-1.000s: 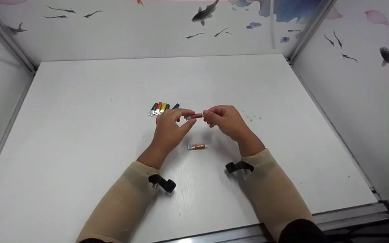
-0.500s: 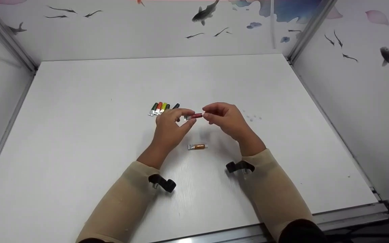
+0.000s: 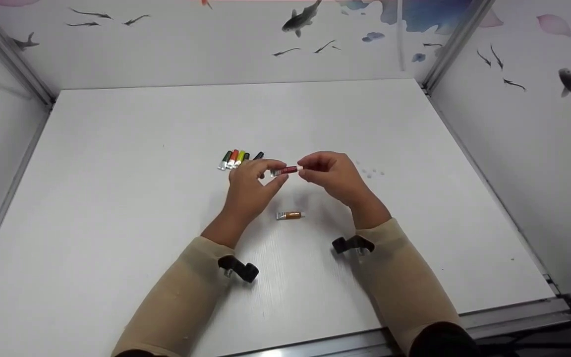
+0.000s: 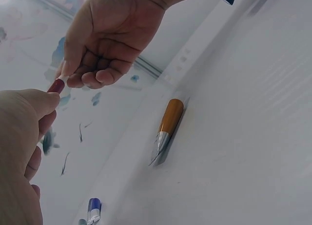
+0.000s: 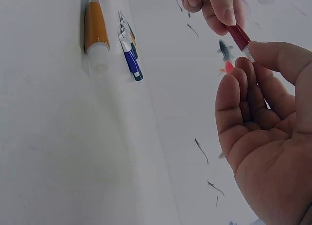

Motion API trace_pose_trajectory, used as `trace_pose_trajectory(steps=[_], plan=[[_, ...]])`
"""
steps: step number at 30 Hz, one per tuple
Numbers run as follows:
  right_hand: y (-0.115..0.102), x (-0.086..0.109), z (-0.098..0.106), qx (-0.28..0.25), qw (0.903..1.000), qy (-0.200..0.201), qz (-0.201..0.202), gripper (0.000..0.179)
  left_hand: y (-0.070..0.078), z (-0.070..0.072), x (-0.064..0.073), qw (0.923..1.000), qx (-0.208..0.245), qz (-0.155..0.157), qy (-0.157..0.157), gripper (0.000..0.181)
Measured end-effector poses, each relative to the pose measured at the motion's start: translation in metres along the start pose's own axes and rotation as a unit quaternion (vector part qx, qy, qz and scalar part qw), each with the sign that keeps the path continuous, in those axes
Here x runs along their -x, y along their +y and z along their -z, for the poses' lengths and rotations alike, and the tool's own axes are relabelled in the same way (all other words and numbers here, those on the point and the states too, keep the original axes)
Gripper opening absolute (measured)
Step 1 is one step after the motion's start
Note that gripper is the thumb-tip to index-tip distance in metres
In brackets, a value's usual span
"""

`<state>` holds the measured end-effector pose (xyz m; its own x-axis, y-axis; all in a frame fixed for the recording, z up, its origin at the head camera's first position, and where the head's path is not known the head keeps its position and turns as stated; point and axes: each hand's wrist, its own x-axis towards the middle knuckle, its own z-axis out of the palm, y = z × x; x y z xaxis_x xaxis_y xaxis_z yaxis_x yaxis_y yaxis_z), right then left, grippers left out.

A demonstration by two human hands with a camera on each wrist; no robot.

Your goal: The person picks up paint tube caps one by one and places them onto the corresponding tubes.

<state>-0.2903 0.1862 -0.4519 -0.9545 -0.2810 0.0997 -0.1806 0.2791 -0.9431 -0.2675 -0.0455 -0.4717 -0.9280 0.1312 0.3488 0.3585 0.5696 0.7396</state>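
My left hand holds a small dark red paint tube between thumb and fingers, above the table. The tube's white cap points right, toward my right hand. In the right wrist view, the right thumb and fingertips pinch that cap. Below the hands an ochre paint tube lies on the table, white cap to the right. Behind the left hand sit several more paint tubes in green, orange, yellow and dark colours, partly covered by that hand.
Several tiny whitish pieces lie on the white table to the right of the right hand. Panels with painted fish enclose the back and sides. A metal rail runs along the front edge.
The right fingers have turned and loosened slightly at the tube's end, so the white cap shows more. The left hand and the red tube stay in place.
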Motion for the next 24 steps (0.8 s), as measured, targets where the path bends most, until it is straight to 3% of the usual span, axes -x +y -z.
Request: trace_pose_trajectory(steps=[24], plan=[[-0.0018, -0.0003, -0.0015, 0.029, 0.9995, 0.0, -0.012, 0.014, 0.001, -0.0007, 0.0, 0.9998, 0.003, 0.015, -0.009, 0.025]])
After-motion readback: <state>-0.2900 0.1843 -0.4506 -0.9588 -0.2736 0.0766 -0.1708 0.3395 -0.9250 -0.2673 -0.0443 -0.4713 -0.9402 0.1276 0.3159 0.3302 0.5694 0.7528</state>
